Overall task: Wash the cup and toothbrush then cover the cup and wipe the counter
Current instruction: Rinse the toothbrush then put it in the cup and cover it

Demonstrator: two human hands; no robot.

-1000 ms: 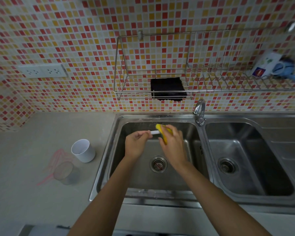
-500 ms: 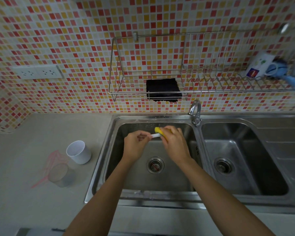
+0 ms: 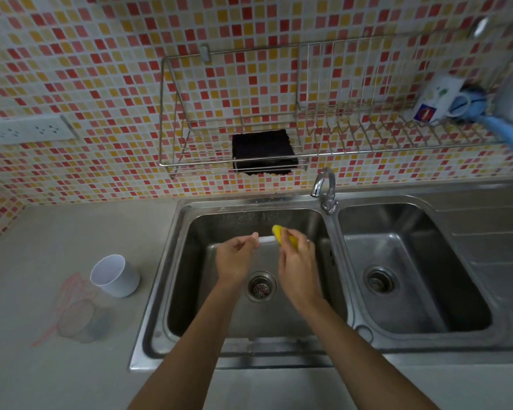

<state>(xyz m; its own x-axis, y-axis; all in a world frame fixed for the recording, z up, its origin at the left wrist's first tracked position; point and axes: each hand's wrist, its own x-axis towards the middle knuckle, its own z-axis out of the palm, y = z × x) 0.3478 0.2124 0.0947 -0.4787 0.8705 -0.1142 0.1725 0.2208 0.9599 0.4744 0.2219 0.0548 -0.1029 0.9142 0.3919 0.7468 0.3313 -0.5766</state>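
Observation:
Over the left sink basin (image 3: 305,318), my left hand (image 3: 234,258) pinches a white toothbrush (image 3: 266,239) by its handle. My right hand (image 3: 298,264) grips a yellow sponge (image 3: 282,233) wrapped around the brush's other end, which is hidden. A white cup (image 3: 114,275) stands upright on the grey counter (image 3: 42,238) left of the sink. Beside it, nearer to me, a clear cover (image 3: 80,319) lies over a faint pink item.
A chrome tap (image 3: 323,186) stands between the two basins. The right basin (image 3: 412,291) has a drainboard beside it. A wire rack (image 3: 249,164) on the tiled wall holds a black cloth (image 3: 262,152), and at its right end a carton and blue items. A socket strip (image 3: 27,130) sits at left.
The view shifted slightly. My hands stay over the left basin, and the sponge has slid a little along the toothbrush. The cup and cover have not moved.

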